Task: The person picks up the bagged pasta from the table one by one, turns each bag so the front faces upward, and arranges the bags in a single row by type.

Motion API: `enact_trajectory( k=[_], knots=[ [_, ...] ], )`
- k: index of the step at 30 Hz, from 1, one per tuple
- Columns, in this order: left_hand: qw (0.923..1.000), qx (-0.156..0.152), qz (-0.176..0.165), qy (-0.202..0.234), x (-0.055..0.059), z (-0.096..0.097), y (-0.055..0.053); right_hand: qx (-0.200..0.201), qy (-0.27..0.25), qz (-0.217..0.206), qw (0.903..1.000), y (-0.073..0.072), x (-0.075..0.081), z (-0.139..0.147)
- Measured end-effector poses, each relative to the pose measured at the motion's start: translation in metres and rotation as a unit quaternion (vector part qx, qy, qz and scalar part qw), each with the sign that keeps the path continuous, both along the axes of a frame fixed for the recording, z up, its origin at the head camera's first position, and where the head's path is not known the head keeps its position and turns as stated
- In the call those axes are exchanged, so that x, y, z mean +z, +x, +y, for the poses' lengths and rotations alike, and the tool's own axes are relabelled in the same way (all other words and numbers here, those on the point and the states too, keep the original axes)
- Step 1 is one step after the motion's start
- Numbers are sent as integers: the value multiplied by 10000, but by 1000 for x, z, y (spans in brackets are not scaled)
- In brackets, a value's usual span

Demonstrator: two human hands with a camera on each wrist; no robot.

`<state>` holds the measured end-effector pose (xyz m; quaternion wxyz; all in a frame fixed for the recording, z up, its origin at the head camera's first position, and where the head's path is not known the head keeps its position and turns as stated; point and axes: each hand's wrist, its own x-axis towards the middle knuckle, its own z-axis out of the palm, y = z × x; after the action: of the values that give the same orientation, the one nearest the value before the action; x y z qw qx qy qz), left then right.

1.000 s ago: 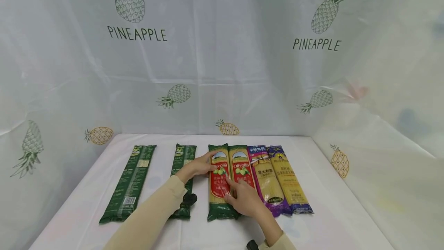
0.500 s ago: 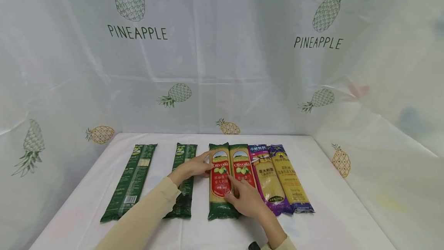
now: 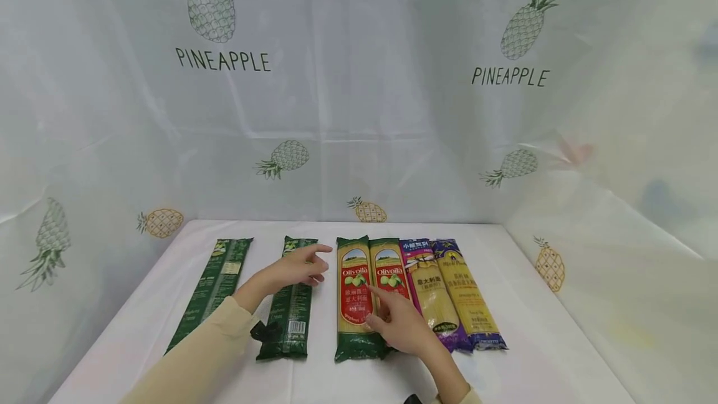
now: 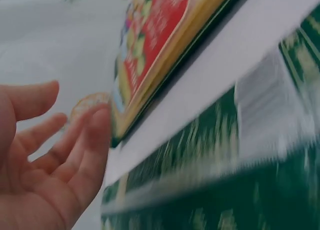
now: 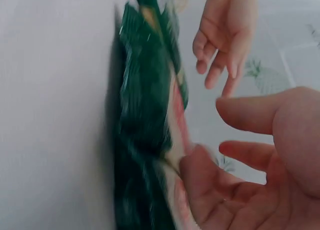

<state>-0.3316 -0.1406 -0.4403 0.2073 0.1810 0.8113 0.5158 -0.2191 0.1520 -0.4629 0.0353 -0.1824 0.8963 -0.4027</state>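
Observation:
My left hand (image 3: pixel 297 265) hovers over the upper part of a green spaghetti packet (image 3: pixel 290 320), fingers loosely extended with nothing between them. Right of it lies a red-labelled Olivoila spaghetti packet (image 3: pixel 353 301), and a matching spaghetti packet (image 3: pixel 388 260) lies flush against that one. My right hand (image 3: pixel 405 324) is over the lower part of this pair, index finger and thumb spread across the first one's label. In the right wrist view, the fingertips (image 5: pixel 197 157) of the right hand are right at the packet's face. The left wrist view is blurred, with the left fingers beside the red-labelled packet's end.
Another green packet (image 3: pixel 210 288) lies at the left, partly hidden by the left sleeve (image 3: pixel 196 345). To the right are a purple-edged spaghetti packet (image 3: pixel 433 295) and a yellow-and-blue one (image 3: pixel 470 295), side by side. A pineapple-print sheet (image 3: pixel 359 111) hangs behind the white-covered table (image 3: pixel 538 354).
My left hand has left the first red-labelled packet and moved left, over the green packet. The right hand stays nearly where it was, and the packets look unmoved.

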Motion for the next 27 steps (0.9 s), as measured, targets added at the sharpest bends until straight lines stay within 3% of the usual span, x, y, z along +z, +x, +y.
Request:
enact_trajectory(
  k=[3,6,12,17,21,27],
  knots=[
    [9991,315,290,-3,6,-19,-2,102,-358,-10,9993,3,4,-10],
    [9965,629,511,-196,9,-38,-4,282,-965,-380,9942,7,7,-25],
    [9864,1111,889,-820,1,-65,0,413,-1771,-1114,9770,10,7,-62],
    [9802,1460,839,-1038,-10,-77,2,264,-1844,-1557,9701,9,-1,-91],
    [9769,1633,686,-1196,-21,-82,-4,162,-1788,-1705,9689,8,-10,-110],
    [9812,1511,391,-1134,-31,-83,-10,-163,-1027,-1218,9871,1,-19,-131]
  ],
)
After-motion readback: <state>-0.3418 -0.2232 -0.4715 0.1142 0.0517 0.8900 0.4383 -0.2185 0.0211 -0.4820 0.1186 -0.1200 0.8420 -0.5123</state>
